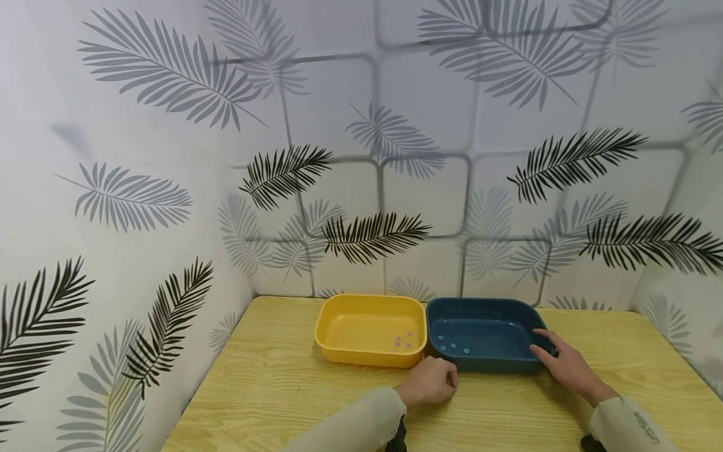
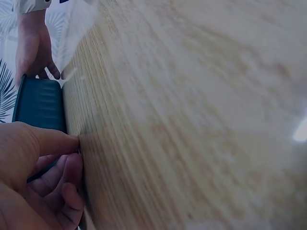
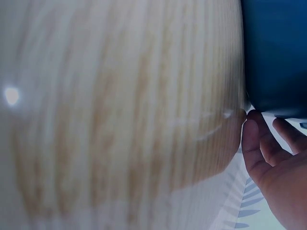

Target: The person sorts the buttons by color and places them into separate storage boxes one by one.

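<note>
A dark blue tray (image 1: 486,364) with rounded corners stands on the table, with several small light-blue rings lying in its left part. At its right end my right hand (image 1: 567,367) grips the rim, some digits over the edge and others outside against the end wall (image 3: 280,57). In front of the tray's near left corner is my left hand (image 1: 430,382), low over the table with its fingers curled. Its thumb and forefinger (image 2: 57,141) meet; whether something small is between them is hidden. Touching the blue tray on the left is a yellow tray (image 1: 361,358) holding several small pink rings.
The wooden table (image 1: 271,376) reaches back to a white wall (image 1: 429,201) patterned with grey and black leaves. Both trays stand near the table's back edge. Another wall (image 1: 113,251) stands along the left side. Table surface shows to the left and right of the trays.
</note>
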`<state>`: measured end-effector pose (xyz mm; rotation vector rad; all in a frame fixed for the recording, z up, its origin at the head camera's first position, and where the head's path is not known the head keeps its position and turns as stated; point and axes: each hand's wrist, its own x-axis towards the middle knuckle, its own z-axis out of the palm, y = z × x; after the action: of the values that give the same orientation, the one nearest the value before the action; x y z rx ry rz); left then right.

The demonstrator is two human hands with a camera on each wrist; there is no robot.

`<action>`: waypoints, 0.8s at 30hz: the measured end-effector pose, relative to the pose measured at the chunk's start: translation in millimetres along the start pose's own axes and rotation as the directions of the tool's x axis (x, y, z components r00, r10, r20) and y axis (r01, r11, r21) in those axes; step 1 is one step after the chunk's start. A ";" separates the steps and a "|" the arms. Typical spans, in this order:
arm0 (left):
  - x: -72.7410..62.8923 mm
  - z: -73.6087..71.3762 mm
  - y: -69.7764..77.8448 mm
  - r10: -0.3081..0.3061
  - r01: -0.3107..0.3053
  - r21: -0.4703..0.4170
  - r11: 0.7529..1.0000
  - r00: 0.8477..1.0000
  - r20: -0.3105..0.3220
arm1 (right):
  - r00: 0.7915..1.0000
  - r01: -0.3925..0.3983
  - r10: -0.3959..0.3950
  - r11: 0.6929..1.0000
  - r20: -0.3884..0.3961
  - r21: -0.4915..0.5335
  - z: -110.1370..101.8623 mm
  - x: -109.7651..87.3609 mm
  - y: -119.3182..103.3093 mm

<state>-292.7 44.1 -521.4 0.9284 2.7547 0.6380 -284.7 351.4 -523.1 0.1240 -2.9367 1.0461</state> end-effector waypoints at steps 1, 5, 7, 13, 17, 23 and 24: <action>0.0 -0.4 0.5 0.005 -0.005 0.008 1.000 1.000 0.003 | 1.000 -0.001 0.001 1.000 0.002 0.000 -0.1 0.0 -0.2; -0.7 -2.1 1.8 0.029 -0.029 0.014 0.999 0.999 0.026 | 1.000 -0.009 0.009 1.000 0.013 -0.003 -0.8 0.3 -1.1; -1.3 -3.1 1.8 0.044 -0.044 0.007 0.999 0.998 0.043 | 1.000 -0.013 0.013 1.000 0.018 -0.006 -0.8 0.4 -1.3; -2.5 -3.6 0.9 0.076 -0.073 -0.043 0.996 0.994 0.083 | 0.999 -0.018 0.018 1.000 0.026 -0.011 -1.0 1.3 -1.0; -3.4 -5.6 0.6 0.094 -0.082 -0.107 0.991 0.988 0.121 | 0.999 -0.021 0.022 1.000 0.027 -0.011 -0.7 1.1 -0.9; -2.5 -11.3 -0.2 0.155 -0.127 -0.191 0.973 0.978 0.137 | 1.000 -0.018 0.018 1.000 0.025 0.001 -0.6 0.3 -1.8; -2.6 -12.9 0.1 0.164 -0.135 -0.203 0.970 0.977 0.133 | 1.000 -0.019 0.018 1.000 0.025 0.002 -0.4 0.2 -1.7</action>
<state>-294.3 38.2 -509.7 1.0984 2.4580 0.8085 -284.8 350.3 -521.7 0.1111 -2.9649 1.0583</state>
